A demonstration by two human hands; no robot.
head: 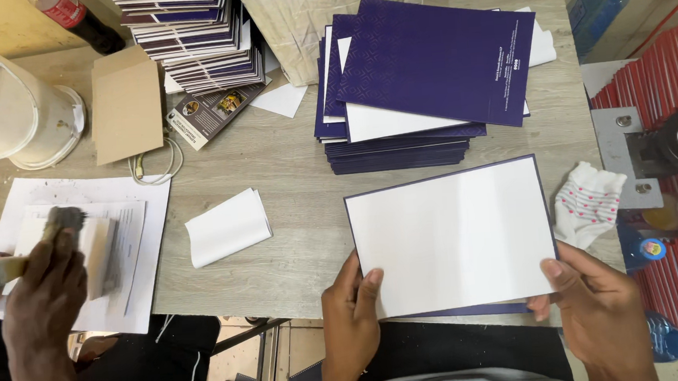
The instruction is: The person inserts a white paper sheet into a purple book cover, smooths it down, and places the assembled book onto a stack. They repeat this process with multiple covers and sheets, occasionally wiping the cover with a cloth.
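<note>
Left hand [354, 310]: grip closed on the lower left edge of the large white rectangular sheet [451, 236], thumb on top, fingers beneath.
Right hand [598, 307]: grip pinching the sheet's lower right corner, thumb pressed on its face.
Sheet: lies at the near edge of the grey wood-grain worktop [290, 178], on a dark purple cover whose border shows all round it.
Step in hand: by the look of it, lining the white sheet up square on the purple cover.
Next move calls for: even margins and a flat press with no shift.
Just beside, right: white cloth with pink dots [590, 203], close to the sheet's corner.
Left: small folded white paper [227, 226]; another person's hand [44, 286] brushing a pad of paper.
Farther: pile of purple covers [419, 79], well apart; white plastic bucket [1, 100] at far left.
</note>
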